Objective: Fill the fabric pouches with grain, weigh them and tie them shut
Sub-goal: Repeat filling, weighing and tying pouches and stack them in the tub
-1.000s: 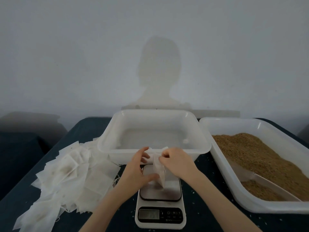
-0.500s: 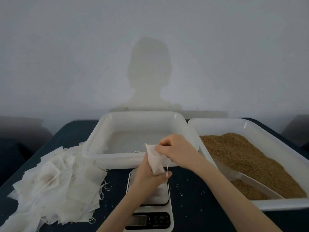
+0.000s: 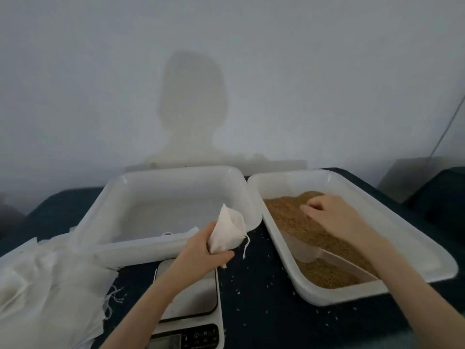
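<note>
**Pouch in one hand, grain under the other**

A person's left hand (image 3: 201, 250) grips an open white fabric pouch (image 3: 226, 233) above the scale (image 3: 193, 308), which sits at the table's (image 3: 264, 311) near edge. The right hand (image 3: 329, 217) rests on the brown grain (image 3: 289, 217) in the right-hand tray (image 3: 415, 243), fingers loosely curled; whether they hold any grain is hard to tell. A clear scoop (image 3: 317, 250) lies in the grain. An empty white tray (image 3: 161, 250) sits mid-table, with a heap of spare pouches (image 3: 45, 280) at the left edge.
</note>
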`<state>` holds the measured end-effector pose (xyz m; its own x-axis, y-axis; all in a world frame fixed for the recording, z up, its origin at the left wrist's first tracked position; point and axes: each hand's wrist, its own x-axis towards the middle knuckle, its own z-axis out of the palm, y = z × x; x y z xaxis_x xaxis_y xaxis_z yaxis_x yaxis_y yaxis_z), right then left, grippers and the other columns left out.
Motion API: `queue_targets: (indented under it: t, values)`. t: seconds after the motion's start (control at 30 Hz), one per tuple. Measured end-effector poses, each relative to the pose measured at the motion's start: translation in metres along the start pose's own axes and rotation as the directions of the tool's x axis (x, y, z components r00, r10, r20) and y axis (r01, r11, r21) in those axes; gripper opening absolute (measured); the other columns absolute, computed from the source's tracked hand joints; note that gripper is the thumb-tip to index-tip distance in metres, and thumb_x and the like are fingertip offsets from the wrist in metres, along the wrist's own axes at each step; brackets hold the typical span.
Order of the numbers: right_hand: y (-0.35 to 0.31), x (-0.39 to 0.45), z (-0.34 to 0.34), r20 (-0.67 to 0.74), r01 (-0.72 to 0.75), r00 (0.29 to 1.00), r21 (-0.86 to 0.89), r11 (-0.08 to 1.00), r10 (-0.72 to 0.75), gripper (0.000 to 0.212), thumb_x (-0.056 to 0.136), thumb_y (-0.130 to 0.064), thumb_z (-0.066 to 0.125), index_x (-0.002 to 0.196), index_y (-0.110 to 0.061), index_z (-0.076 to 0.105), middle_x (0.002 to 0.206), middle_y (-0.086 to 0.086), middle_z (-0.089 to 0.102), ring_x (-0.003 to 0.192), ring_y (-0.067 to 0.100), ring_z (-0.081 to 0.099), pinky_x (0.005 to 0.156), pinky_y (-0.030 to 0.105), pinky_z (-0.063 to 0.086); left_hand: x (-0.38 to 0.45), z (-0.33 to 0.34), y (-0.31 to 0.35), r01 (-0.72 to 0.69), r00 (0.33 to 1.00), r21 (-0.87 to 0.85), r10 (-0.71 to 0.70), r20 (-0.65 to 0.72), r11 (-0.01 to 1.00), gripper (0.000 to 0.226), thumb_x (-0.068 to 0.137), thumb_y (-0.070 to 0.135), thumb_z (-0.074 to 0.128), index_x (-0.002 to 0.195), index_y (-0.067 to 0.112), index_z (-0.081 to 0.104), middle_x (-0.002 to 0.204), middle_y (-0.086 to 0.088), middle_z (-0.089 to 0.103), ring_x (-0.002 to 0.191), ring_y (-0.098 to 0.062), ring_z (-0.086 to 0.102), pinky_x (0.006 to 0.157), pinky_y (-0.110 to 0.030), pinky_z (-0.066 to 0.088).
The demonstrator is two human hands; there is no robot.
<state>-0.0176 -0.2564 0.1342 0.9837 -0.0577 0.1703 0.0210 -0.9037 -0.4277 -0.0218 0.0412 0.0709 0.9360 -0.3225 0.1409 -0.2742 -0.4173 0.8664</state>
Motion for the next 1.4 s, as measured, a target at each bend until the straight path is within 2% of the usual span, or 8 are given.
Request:
queue_targets:
  t: [0.13, 0.33, 0.47, 0.63, 0.9, 1.07, 1.17, 1.4]
  values:
    - [0.058, 0.002, 0.005, 0.353, -0.012, 0.93, -0.251, 0.968, 0.103, 0.018, 0.091, -0.049, 0.056, 0.091, -0.033, 0.062, 0.092, -0.013, 0.062, 0.083, 0.003, 0.058, 0.081, 0.028, 0.052, 0.01, 0.009, 0.001, -0.005, 0.999, 0.025, 0.004, 0.041, 1.0, 0.044, 0.075, 0.026, 0.073, 0.098, 0.054, 0.048, 0.088, 0.015, 0.066, 0.075, -0.002, 0.064, 0.064, -0.02, 0.054]
    - [0.072, 0.003, 0.021, 0.57, 0.058, 0.815, -0.259, 0.964, 0.104, 0.034, 0.084, -0.052, 0.064, 0.111, -0.031, 0.06, 0.101, -0.016, 0.056, 0.091, 0.003, 0.054, 0.074, 0.019, 0.045, 0.016, 0.027, 0.002, 0.001, 0.998, 0.015, -0.002, 0.07, 1.0, 0.044, 0.075, 0.024, 0.073, 0.102, 0.048, 0.05, 0.086, 0.01, 0.066, 0.072, -0.007, 0.066, 0.059, -0.02, 0.052]
    - [0.078, 0.006, 0.021, 0.542, 0.056, 0.836, -0.245, 0.968, 0.089, 0.029, 0.08, -0.04, 0.072, 0.104, -0.03, 0.058, 0.1, -0.015, 0.056, 0.09, 0.005, 0.055, 0.079, 0.023, 0.049, 0.014, 0.03, 0.003, -0.009, 0.995, 0.011, 0.008, 0.098, 1.0, 0.044, 0.075, 0.024, 0.073, 0.106, 0.046, 0.05, 0.086, 0.019, 0.065, 0.071, -0.005, 0.066, 0.057, -0.017, 0.049]
    - [0.094, 0.013, 0.001, 0.296, 0.031, 0.954, -0.278, 0.96, 0.055, 0.014, 0.083, -0.021, 0.065, 0.083, -0.028, 0.052, 0.09, -0.009, 0.058, 0.081, 0.009, 0.057, 0.076, 0.029, 0.053, 0.015, 0.028, -0.001, 0.013, 0.997, 0.002, -0.013, 0.079, 1.0, 0.05, 0.076, 0.016, 0.073, 0.107, 0.047, 0.05, 0.085, 0.01, 0.068, 0.071, -0.01, 0.068, 0.059, -0.019, 0.051]
    - [0.105, 0.013, -0.01, 0.23, 0.123, 0.973, -0.46, 0.879, -0.015, 0.034, 0.084, -0.002, 0.056, 0.07, -0.031, 0.044, 0.078, -0.011, 0.055, 0.071, 0.005, 0.053, 0.057, 0.018, 0.038, 0.014, 0.031, 0.0, 0.032, 0.994, -0.02, -0.03, 0.101, 0.999, 0.049, 0.077, 0.016, 0.073, 0.111, 0.043, 0.051, 0.082, 0.011, 0.067, 0.068, -0.007, 0.067, 0.054, -0.017, 0.049]
    - [0.103, 0.009, -0.004, 0.366, 0.127, 0.93, -0.283, 0.951, -0.016, 0.029, 0.082, -0.009, 0.065, 0.074, -0.035, 0.054, 0.085, -0.015, 0.059, 0.082, 0.0, 0.054, 0.077, 0.028, 0.051, 0.01, 0.031, 0.001, 0.034, 0.992, -0.021, -0.031, 0.126, 0.999, 0.048, 0.076, 0.019, 0.072, 0.111, 0.045, 0.051, 0.083, 0.021, 0.065, 0.067, -0.006, 0.067, 0.053, -0.016, 0.048]
    - [0.108, 0.004, -0.006, 0.43, 0.078, 0.903, -0.11, 0.991, -0.024, 0.025, 0.076, -0.006, 0.071, 0.076, -0.028, 0.057, 0.085, -0.009, 0.061, 0.079, 0.003, 0.057, 0.071, 0.022, 0.049, 0.009, 0.028, 0.001, 0.039, 0.991, -0.027, -0.035, 0.126, 0.999, 0.048, 0.073, 0.025, 0.072, 0.11, 0.047, 0.051, 0.086, 0.018, 0.066, 0.069, -0.01, 0.068, 0.055, -0.017, 0.05]
    - [0.114, 0.003, -0.016, 0.371, -0.026, 0.928, 0.142, 0.989, -0.029, 0.024, 0.073, -0.006, 0.076, 0.086, -0.02, 0.061, 0.095, -0.004, 0.069, 0.089, 0.011, 0.066, 0.085, 0.031, 0.055, 0.01, 0.027, -0.002, 0.069, 0.99, -0.03, -0.064, 0.127, 0.997, 0.049, 0.071, 0.028, 0.071, 0.113, 0.044, 0.051, 0.082, 0.007, 0.067, 0.065, -0.015, 0.066, 0.056, -0.021, 0.05]
